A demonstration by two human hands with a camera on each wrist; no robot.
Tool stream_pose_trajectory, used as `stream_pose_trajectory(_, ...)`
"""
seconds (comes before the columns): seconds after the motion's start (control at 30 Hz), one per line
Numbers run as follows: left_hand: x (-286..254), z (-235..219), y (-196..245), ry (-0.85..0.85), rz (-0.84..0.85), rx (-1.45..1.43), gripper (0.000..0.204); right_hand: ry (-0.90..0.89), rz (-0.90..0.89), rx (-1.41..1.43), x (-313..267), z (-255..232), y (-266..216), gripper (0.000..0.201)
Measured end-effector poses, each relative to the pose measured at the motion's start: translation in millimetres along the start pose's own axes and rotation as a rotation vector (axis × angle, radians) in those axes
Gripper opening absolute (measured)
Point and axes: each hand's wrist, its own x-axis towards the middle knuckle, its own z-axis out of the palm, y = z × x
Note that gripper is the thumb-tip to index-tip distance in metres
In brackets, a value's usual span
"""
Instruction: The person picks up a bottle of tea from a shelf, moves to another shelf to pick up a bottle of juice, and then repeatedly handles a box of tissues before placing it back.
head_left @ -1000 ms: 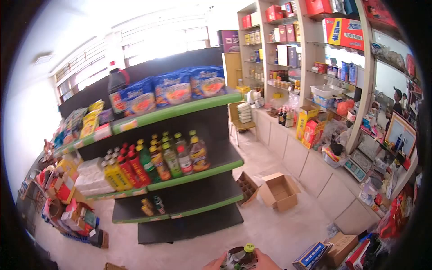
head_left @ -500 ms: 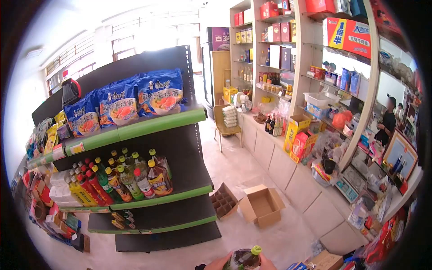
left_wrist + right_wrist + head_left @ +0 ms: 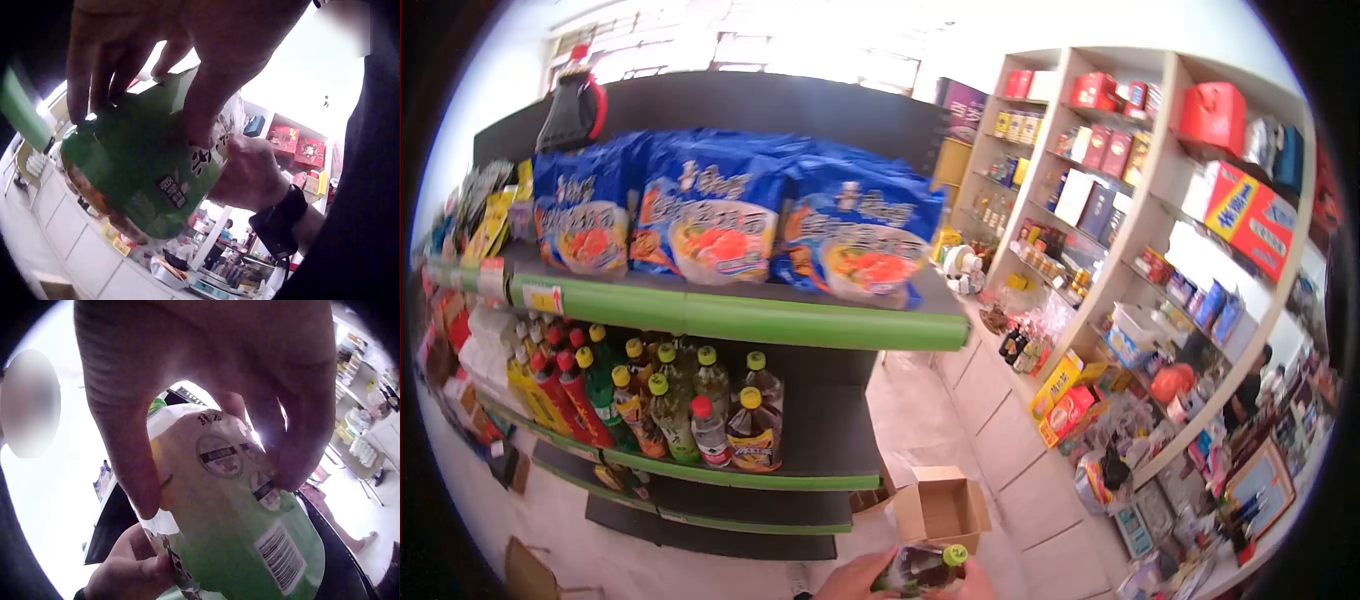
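Observation:
Low in the head view, my left hand (image 3: 852, 578) and right hand (image 3: 975, 582) hold a plastic drink bottle (image 3: 915, 567) with a yellow-green cap between them. A green label (image 3: 134, 162) wraps the bottle in the left wrist view, where the left hand (image 3: 162, 37) spreads its fingers and thumb round it. From the other side the right hand (image 3: 250, 175) grips it. In the right wrist view the right hand's thumb and fingers clasp the label, near a white barcode (image 3: 280, 555). Ahead stands a shelf row of upright drink bottles (image 3: 675, 405) with green, yellow and red caps.
Blue noodle packs (image 3: 710, 215) and a dark red-capped jug (image 3: 572, 110) stand on the top shelf. An open cardboard box (image 3: 945, 512) lies on the floor. Right of it runs a counter with tall shelving (image 3: 1175, 100). A stool (image 3: 535, 570) is at lower left.
The shelf rack now looks nearer and larger, and the head view has tilted. Both hands still hold the bottle low in front.

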Motion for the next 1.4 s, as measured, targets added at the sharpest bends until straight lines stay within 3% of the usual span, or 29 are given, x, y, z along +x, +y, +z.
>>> stream_pose_trajectory(0.03, 12.7, -17.0, 2.6, 0.045, 0.016, 0.024, 0.074, -0.040, -0.003, -0.060, 21.9, -4.0, -8.8, 0.077)
stream_pose_trajectory(0.13, 47.8, -54.6, -8.9, 0.185, 0.068, 0.080, 0.079, -0.042, -0.073, -0.145, 76.5, 6.2, -97.6, 0.074)
stream_pose_trajectory(0.17, 57.3, -67.3, -9.8, 0.252, 0.057, 0.130, 0.078, 0.012, -0.174, -0.169, 99.7, 4.4, -82.8, 0.088)
stream_pose_trajectory(0.27, 79.8, -88.7, -17.4, 0.421, -0.035, 0.227, 0.072, 0.133, -0.294, -0.155, 154.1, 15.4, -75.9, 0.089)
stream_pose_trajectory(0.3, 85.3, -87.4, -22.7, 0.447, -0.072, 0.207, 0.071, 0.116, -0.236, -0.289, 168.0, 13.7, -85.2, 0.087)
stream_pose_trajectory(0.37, 96.9, -84.5, -35.5, 0.510, -0.144, 0.166, 0.069, 0.103, -0.269, -0.025, 205.2, 23.5, -75.4, 0.084)
stream_pose_trajectory(0.57, 127.7, -95.6, -71.0, 0.544, -0.199, -0.080, 0.084, 0.021, -0.213, -0.170, 287.1, 33.8, -58.0, 0.084)
stream_pose_trajectory(0.7, 149.4, -103.9, -80.6, 0.568, -0.199, -0.115, 0.087, -0.062, -0.227, -0.140, 335.9, 36.6, -56.8, 0.072)
stream_pose_trajectory(0.73, 156.1, -104.4, -83.6, 0.584, -0.186, -0.085, 0.087, -0.068, -0.380, -0.206, 353.7, 33.7, -40.5, 0.068)
stream_pose_trajectory(0.8, 170.8, -102.2, -88.9, 0.604, -0.166, -0.032, 0.087, -0.159, -0.446, -0.307, 388.2, 31.2, -14.6, 0.055)
stream_pose_trajectory(0.87, 184.8, -100.3, -91.5, 0.589, -0.228, 0.045, 0.087, -0.214, -0.466, -0.330, 406.4, 34.8, -16.5, 0.028)
stream_pose_trajectory(0.93, 198.2, -102.2, -97.3, 0.629, -0.270, 0.084, 0.081, -0.157, -0.699, -0.453, 446.3, 28.7, 40.2, 0.023)
stream_pose_trajectory(1.0, 207.4, -100.5, -103.9, 0.714, -0.295, 0.067, 0.072, -0.187, -0.692, -0.455, 464.4, 32.7, 50.0, 0.023)
stream_pose_trajectory(1.1, 216.0, -105.1, -129.5, 0.726, -0.276, 0.146, 0.084, -0.209, -0.674, -0.444, 488.1, 43.7, 53.7, 0.023)
stream_pose_trajectory(1.23, 215.4, -120.5, -118.6, 0.772, -0.333, 0.141, 0.079, -0.225, -0.670, -0.430, 509.6, 50.4, 58.2, 0.023)
stream_pose_trajectory(1.4, 216.9, -120.8, -117.0, 0.874, -0.273, 0.180, 0.078, -0.262, -0.666, -0.401, 520.0, 72.3, 57.2, 0.022)
